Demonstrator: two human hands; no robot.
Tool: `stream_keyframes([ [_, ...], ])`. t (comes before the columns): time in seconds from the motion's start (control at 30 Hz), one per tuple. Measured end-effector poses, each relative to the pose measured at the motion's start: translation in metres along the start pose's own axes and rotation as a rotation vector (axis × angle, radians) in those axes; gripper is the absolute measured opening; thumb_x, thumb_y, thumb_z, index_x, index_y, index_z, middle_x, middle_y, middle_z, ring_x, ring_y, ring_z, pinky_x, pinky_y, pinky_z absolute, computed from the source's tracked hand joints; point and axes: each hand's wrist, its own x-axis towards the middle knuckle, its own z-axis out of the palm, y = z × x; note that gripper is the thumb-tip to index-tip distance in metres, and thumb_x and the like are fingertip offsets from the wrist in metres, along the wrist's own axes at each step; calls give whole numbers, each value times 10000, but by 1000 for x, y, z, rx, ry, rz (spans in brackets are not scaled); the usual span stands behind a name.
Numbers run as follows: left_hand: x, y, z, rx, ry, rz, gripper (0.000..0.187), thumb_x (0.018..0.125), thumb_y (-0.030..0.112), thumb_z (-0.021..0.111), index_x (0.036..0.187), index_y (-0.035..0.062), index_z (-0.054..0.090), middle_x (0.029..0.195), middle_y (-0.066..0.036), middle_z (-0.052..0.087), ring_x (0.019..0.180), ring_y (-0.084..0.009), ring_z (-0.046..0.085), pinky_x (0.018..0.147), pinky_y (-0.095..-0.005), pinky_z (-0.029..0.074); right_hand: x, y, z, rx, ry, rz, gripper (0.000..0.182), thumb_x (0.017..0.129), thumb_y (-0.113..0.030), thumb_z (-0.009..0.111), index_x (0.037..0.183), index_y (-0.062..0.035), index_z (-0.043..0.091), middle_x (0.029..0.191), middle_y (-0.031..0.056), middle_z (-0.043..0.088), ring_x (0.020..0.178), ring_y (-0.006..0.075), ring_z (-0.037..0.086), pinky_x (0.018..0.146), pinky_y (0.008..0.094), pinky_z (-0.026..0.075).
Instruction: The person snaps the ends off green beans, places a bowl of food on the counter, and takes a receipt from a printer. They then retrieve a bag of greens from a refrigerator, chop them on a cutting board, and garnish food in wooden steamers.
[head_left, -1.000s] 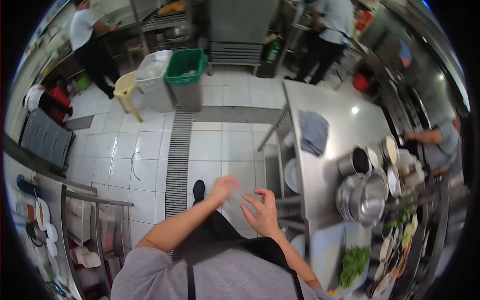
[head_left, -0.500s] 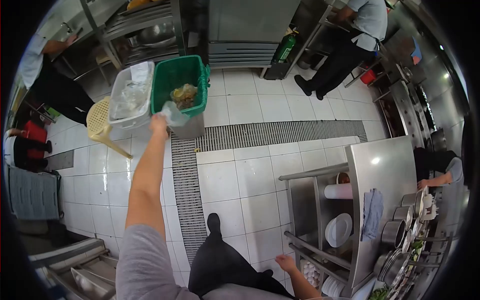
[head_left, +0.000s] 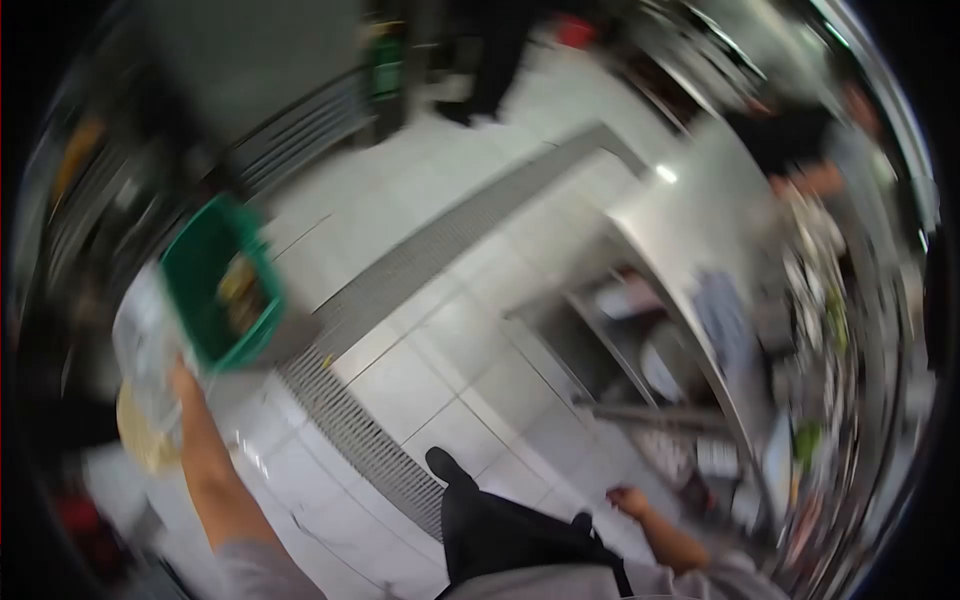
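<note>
The two hands are well apart; the left hand (head_left: 182, 378), at the end of an outstretched arm in the left of the frame, is at the near rim of a whitish bin (head_left: 148, 330), and blur makes it impossible to tell whether its fingers are clamped on anything; the right hand (head_left: 628, 500), in the lower right, hangs loosely half-curled, with nothing visible in its fingers. The whitish bin, at the left edge of the scene, has clear plastic in it; just beside it, farther right, is a green bin (head_left: 200, 270) with yellowish-brown scraps (head_left: 240, 295) inside; a pale yellow stool (head_left: 145, 430) is below the whitish bin.

Right of the bins a floor grate (head_left: 365, 445) crosses the white tiles; a dark shoe (head_left: 450, 468) is near it, at lower centre. Right of centre is a metal table (head_left: 660, 215) with a grey-blue cloth (head_left: 722, 310) on it; a pale dish (head_left: 668, 365) is on the shelf underneath; a co-worker's blurred forearms (head_left: 808, 180) are at upper right; another person's dark-clad legs (head_left: 500, 60) are at the top.
</note>
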Motion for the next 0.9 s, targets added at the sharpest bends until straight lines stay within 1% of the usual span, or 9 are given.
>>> stream_keyframes([
  [0.1, -151, 88, 52, -154, -154, 255, 590, 771, 365, 577, 1142, -73, 437, 1110, -249, 499, 1001, -352, 501, 883, -389, 386, -54, 40, -5, -54, 263, 180, 481, 806, -477, 452, 644, -66, 642, 647, 143, 615, 644, 291, 603, 653, 403, 465],
  [0.17, -254, 126, 116, -11, -403, 487, 474, 763, 210, 581, 1117, -78, 454, 1066, -246, 519, 990, -367, 501, 871, -402, 392, -92, 93, -6, -39, 621, 380, 481, 852, -405, 397, 621, -53, 630, 626, 178, 589, 641, 365, 571, 654, 437, 447],
  [0.23, -394, 176, 152, -362, -863, 718, 372, 742, 63, 551, 1085, -61, 475, 958, -167, 545, 901, -280, 521, 839, -365, 408, -148, 146, -13, 194, 977, 470, 338, 873, -281, 362, 794, -51, 596, 741, 205, 590, 720, 389, 557, 656, 454, 432],
  [0.3, -569, 289, 55, -491, -1151, 961, 330, 726, 30, 562, 1050, -13, 514, 995, -124, 539, 917, -232, 513, 833, -327, 401, -211, 175, -39, 396, 1247, 684, 166, 826, -135, 436, 932, -56, 536, 766, 197, 574, 731, 371, 537, 647, 430, 426],
  [0.43, -801, 442, -113, -905, -1560, 1540, 318, 730, 81, 601, 1039, 34, 544, 1002, -134, 525, 931, -279, 514, 808, -327, 410, -253, 288, -101, 156, 1596, 599, 267, 691, -48, 565, 955, -59, 526, 796, 145, 547, 786, 336, 520, 703, 400, 422],
  [0.53, -933, 498, -208, -989, -1814, 1796, 473, 689, 143, 654, 1120, 54, 482, 1105, -148, 477, 974, -303, 498, 819, -345, 411, -256, 335, -183, 71, 1556, 497, 347, 674, -52, 580, 1016, -50, 515, 956, 167, 530, 927, 330, 489, 795, 381, 403],
  [0.63, -1072, 532, -238, -1012, -1621, 2137, 633, 641, 239, 702, 1189, 84, 426, 1219, -163, 390, 1092, -341, 402, 911, -400, 347, -229, 392, -254, 33, 1397, 273, 412, 669, -81, 565, 1075, -49, 506, 1073, 174, 507, 1078, 332, 422, 906, 383, 356],
  [0.77, -1250, 579, -228, -739, -1399, 2318, 839, 569, 387, 734, 1263, 109, 351, 1323, -166, 286, 1218, -374, 257, 990, -468, 250, -187, 460, -289, -220, 1248, 272, 447, 669, -109, 550, 1109, -54, 494, 1035, 168, 524, 1036, 334, 454, 911, 393, 345],
  [0.9, -1330, 590, -195, -78, -1197, 2532, 994, 464, 459, 761, 1282, 98, 327, 1334, -176, 272, 1222, -378, 248, 979, -469, 262, -191, 477, -299, -59, 965, 79, 338, 656, -142, 539, 977, -36, 528, 971, 160, 541, 939, 317, 510, 816, 401, 411],
])
